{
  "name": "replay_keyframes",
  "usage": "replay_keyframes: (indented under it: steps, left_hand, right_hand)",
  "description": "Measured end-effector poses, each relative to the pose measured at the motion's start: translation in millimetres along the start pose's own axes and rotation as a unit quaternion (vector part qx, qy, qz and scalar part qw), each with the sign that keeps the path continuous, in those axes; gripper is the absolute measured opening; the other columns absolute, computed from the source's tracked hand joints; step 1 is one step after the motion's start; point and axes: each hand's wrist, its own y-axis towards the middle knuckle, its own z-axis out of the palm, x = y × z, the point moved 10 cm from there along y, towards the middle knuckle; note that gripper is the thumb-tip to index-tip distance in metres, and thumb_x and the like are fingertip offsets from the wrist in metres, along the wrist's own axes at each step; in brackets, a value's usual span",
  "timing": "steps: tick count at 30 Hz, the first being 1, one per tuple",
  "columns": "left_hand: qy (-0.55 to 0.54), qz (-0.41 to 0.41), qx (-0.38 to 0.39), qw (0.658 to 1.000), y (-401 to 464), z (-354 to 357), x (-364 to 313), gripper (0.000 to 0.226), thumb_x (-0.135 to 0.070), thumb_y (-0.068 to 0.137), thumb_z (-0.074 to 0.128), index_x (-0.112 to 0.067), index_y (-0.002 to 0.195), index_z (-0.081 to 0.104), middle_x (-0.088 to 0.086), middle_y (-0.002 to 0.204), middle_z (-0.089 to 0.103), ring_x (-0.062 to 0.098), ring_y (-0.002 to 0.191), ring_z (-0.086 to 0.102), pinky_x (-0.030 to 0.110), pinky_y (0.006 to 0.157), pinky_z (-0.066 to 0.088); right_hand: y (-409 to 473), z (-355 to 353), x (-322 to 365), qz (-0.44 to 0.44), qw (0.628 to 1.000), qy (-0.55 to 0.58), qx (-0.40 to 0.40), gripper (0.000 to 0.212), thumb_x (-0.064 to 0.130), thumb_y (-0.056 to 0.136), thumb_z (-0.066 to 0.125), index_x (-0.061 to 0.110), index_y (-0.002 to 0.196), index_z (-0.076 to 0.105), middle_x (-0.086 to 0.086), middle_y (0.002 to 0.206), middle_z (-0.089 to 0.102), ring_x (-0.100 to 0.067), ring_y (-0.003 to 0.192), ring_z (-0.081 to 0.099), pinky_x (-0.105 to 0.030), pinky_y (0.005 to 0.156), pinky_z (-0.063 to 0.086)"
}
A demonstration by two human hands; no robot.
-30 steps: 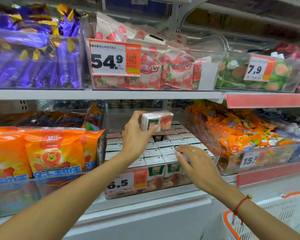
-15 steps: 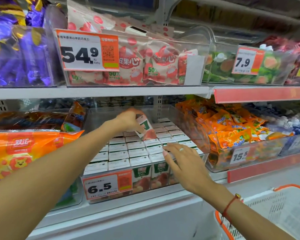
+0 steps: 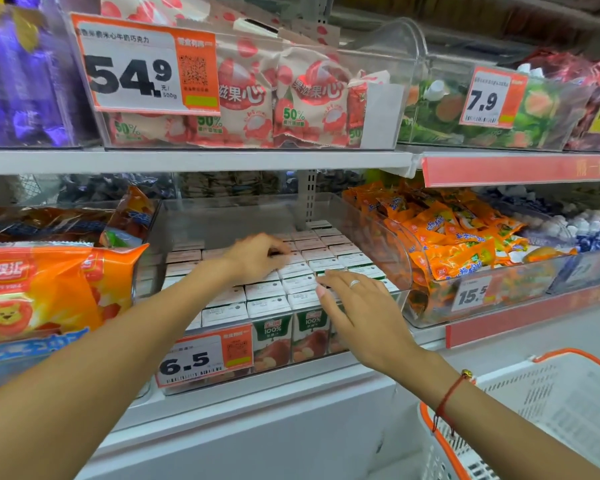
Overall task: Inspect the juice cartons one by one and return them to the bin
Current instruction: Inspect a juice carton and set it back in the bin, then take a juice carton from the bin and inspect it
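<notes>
left hand (image 3: 257,254) mid-bin on juice cartons (image 3: 293,270) | right hand (image 3: 355,306) at bin (image 3: 392,237) front edge

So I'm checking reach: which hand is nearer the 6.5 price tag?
Right. The right hand hovers just above-right of the 6.5 price tag; the left hand reaches deeper into the bin.

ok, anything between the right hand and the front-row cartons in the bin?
Nothing visible. The right hand hovers open over the front-right juice cartons, with the clear bin open on top. The left hand is further back on the carton rows, off to the side of that path.
</notes>
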Motion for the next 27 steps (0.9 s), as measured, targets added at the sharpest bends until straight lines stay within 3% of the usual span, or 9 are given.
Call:
replay_keyframes:
  steps: [5, 12, 15, 18, 22, 27]
  left_hand:
    - [0.001, 0.013, -0.014, 1.000, -0.3, 3.3, 4.2, 0.027, -0.022, 0.101, 0.051, -0.026, 0.123, 0.065, -0.002, 0.140, 0.055, 0.026, 0.134, 0.043, 0.049, 0.113, 0.032]
    - [-0.043, -0.014, 0.019, 0.999, 12.8, 5.0, 21.5, 0.031, -0.020, 0.099, 0.054, -0.019, 0.129, 0.061, 0.002, 0.139, 0.056, 0.021, 0.126, 0.052, 0.030, 0.106, 0.039]
    - [-0.002, -0.036, 0.023, 0.999, 22.6, 2.4, 30.3, 0.033, -0.030, 0.099, 0.055, -0.021, 0.131, 0.060, 0.002, 0.139, 0.056, 0.022, 0.124, 0.053, 0.031, 0.106, 0.041]
    - [0.037, -0.034, 0.060, 0.997, 32.2, -5.7, 25.9, 0.038, -0.037, 0.097, 0.056, -0.022, 0.131, 0.059, 0.002, 0.134, 0.059, 0.021, 0.118, 0.055, 0.023, 0.092, 0.040]
    - [0.090, -0.018, 0.102, 0.991, 38.3, -7.5, 16.5, 0.040, -0.038, 0.093, 0.062, -0.017, 0.128, 0.062, 0.001, 0.125, 0.063, 0.016, 0.099, 0.055, 0.024, 0.084, 0.042]
    - [0.123, -0.022, 0.106, 0.986, 40.9, -5.8, 18.0, 0.046, -0.041, 0.092, 0.063, -0.011, 0.127, 0.062, 0.004, 0.123, 0.065, 0.022, 0.105, 0.060, 0.027, 0.086, 0.047]
  right_hand:
    - [-1.7, 2.8, -0.2, 0.003, 1.000, -0.005, 0.007, 0.044, 0.043, 0.103, 0.028, 0.025, 0.132, 0.055, 0.007, 0.138, 0.053, -0.012, 0.128, 0.042, -0.024, 0.102, 0.022]
    - [-3.9, 7.0, -0.9, 0.004, 1.000, 0.004, 0.014, 0.045, 0.045, 0.103, 0.025, 0.026, 0.132, 0.054, 0.008, 0.139, 0.052, -0.011, 0.128, 0.041, -0.024, 0.102, 0.021]
    - [-3.3, 7.0, 0.3, 0.006, 1.000, 0.011, 0.007, 0.049, 0.047, 0.102, 0.022, 0.027, 0.132, 0.054, 0.009, 0.138, 0.053, -0.010, 0.127, 0.042, -0.025, 0.103, 0.023]
    - [0.9, 3.8, 0.2, 0.006, 1.000, 0.014, 0.003, 0.056, 0.050, 0.097, 0.017, 0.027, 0.131, 0.055, 0.009, 0.137, 0.054, -0.010, 0.126, 0.044, -0.027, 0.103, 0.026]
    - [-0.6, 3.5, -1.4, 0.006, 1.000, 0.004, -0.007, 0.055, 0.048, 0.097, 0.018, 0.026, 0.129, 0.057, 0.009, 0.134, 0.055, -0.011, 0.124, 0.046, -0.027, 0.101, 0.028]
    - [-1.6, 4.5, -0.3, 0.005, 1.000, 0.006, -0.007, 0.060, 0.051, 0.096, 0.013, 0.026, 0.128, 0.057, 0.009, 0.133, 0.056, -0.011, 0.122, 0.047, -0.028, 0.101, 0.030]
